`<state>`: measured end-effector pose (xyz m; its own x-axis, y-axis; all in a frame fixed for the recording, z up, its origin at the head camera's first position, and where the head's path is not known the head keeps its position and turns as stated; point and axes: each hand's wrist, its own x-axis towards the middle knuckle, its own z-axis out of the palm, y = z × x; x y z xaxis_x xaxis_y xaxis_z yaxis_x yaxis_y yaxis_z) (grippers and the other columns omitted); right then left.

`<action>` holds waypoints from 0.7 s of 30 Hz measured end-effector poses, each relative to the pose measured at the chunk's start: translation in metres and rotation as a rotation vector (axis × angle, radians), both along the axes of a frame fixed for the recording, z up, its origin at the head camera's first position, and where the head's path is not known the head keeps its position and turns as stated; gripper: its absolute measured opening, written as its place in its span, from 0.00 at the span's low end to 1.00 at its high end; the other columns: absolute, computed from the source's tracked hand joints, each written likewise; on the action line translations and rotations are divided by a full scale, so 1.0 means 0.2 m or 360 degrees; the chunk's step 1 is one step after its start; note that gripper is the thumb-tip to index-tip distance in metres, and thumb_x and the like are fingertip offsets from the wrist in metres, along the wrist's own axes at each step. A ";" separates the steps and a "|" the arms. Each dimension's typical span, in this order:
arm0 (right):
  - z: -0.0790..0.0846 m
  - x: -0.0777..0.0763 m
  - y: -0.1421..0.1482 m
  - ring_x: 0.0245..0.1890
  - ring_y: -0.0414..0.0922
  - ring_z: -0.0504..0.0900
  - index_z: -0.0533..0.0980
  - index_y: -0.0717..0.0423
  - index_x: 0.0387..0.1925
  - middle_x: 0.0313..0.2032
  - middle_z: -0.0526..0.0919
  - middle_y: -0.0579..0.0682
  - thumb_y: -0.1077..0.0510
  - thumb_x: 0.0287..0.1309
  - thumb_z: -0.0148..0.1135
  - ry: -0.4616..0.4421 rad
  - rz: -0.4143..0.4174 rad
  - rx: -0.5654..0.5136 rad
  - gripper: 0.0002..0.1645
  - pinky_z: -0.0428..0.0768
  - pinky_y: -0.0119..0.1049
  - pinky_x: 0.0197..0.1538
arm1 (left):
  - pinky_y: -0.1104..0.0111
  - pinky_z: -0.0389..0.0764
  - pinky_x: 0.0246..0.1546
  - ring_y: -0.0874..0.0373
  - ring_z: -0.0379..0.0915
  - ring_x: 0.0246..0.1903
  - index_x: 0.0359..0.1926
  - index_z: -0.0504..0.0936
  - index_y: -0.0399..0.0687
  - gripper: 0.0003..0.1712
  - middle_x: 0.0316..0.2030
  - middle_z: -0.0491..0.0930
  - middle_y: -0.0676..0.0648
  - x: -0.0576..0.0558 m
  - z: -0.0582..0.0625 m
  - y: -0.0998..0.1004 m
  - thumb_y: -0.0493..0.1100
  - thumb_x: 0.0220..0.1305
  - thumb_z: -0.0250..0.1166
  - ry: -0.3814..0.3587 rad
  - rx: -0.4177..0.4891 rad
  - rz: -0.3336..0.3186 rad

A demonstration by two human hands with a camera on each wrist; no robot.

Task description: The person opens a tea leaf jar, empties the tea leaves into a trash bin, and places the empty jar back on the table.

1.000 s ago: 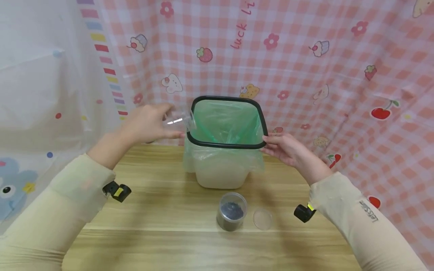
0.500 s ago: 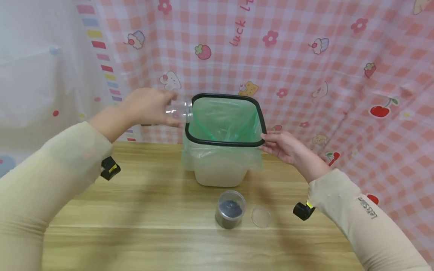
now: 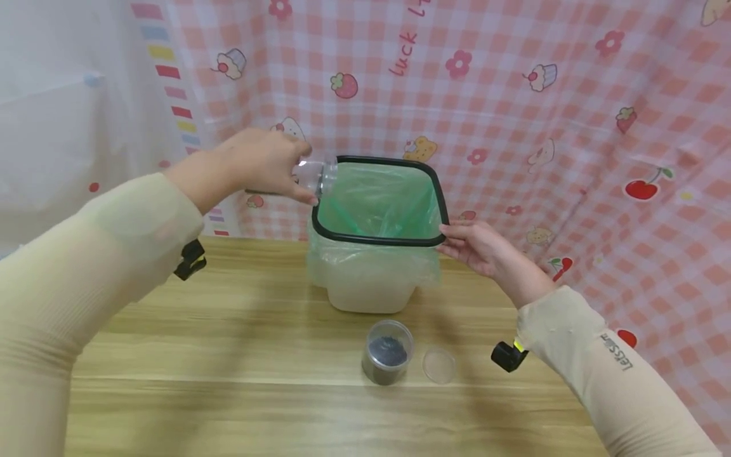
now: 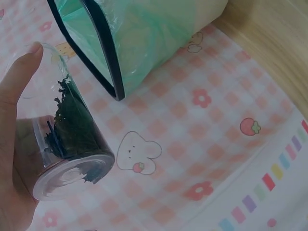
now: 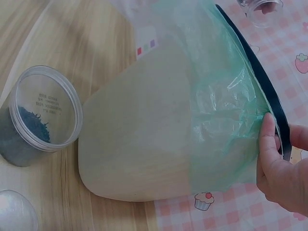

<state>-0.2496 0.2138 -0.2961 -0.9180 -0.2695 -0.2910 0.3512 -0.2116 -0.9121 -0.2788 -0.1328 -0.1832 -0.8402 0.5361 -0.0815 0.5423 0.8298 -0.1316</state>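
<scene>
My left hand (image 3: 265, 162) grips a clear plastic jar (image 3: 320, 174), tilted on its side with its mouth at the left rim of a trash can (image 3: 371, 298). In the left wrist view, dark shreds (image 4: 74, 125), perhaps dried leaves, lie inside the jar against its wall. A green bag (image 3: 377, 263) lines the can and folds over the outside under a black rim ring (image 3: 379, 241). My right hand (image 3: 476, 247) pinches the rim's near right corner, thumb outside. The can's bottom is hidden from view by the liner.
A second clear jar (image 3: 388, 355), uncapped and holding dark shreds, stands on the wooden table (image 3: 274, 406) in front of the can. Beside it, to the right, lies a round clear lid (image 3: 439, 367). A pink checked cloth (image 3: 365, 120) hangs close behind the can.
My left hand has moved up and slightly right with the jar, bringing its mouth to the can's left rim. The right hand keeps its hold on the rim.
</scene>
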 end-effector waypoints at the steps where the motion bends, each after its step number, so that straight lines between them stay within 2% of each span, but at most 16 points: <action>1: 0.00 0.00 0.00 0.32 0.40 0.82 0.72 0.63 0.38 0.29 0.81 0.51 0.67 0.64 0.49 0.0002 0.0001 -0.0007 0.05 0.81 0.32 0.41 | 0.53 0.78 0.40 0.48 0.76 0.43 0.64 0.63 0.40 0.56 0.43 0.79 0.43 0.00 0.00 0.01 0.77 0.46 0.57 -0.0004 -0.0008 -0.0009; 5: 0.00 0.00 -0.01 0.31 0.40 0.82 0.73 0.62 0.37 0.28 0.81 0.50 0.68 0.64 0.49 -0.0009 -0.0010 -0.0028 0.05 0.81 0.32 0.40 | 0.50 0.76 0.45 0.42 0.72 0.50 0.68 0.57 0.39 0.63 0.52 0.75 0.38 -0.03 0.03 0.03 0.81 0.44 0.54 -0.0022 -0.0073 -0.0045; 8: 0.00 0.00 -0.01 0.31 0.40 0.82 0.72 0.62 0.37 0.28 0.81 0.50 0.68 0.64 0.49 -0.0021 -0.0021 -0.0029 0.05 0.81 0.32 0.40 | 0.49 0.75 0.47 0.39 0.69 0.53 0.68 0.58 0.37 0.65 0.57 0.71 0.35 -0.04 0.04 0.04 0.82 0.43 0.53 -0.0024 -0.0132 -0.0068; 21: -0.01 0.00 0.00 0.31 0.40 0.82 0.73 0.62 0.36 0.28 0.80 0.50 0.67 0.65 0.48 -0.0010 -0.0029 -0.0010 0.06 0.81 0.31 0.40 | 0.50 0.76 0.43 0.45 0.74 0.44 0.56 0.70 0.36 0.55 0.47 0.77 0.38 -0.04 0.10 0.10 0.79 0.44 0.57 0.0048 -0.0264 -0.0171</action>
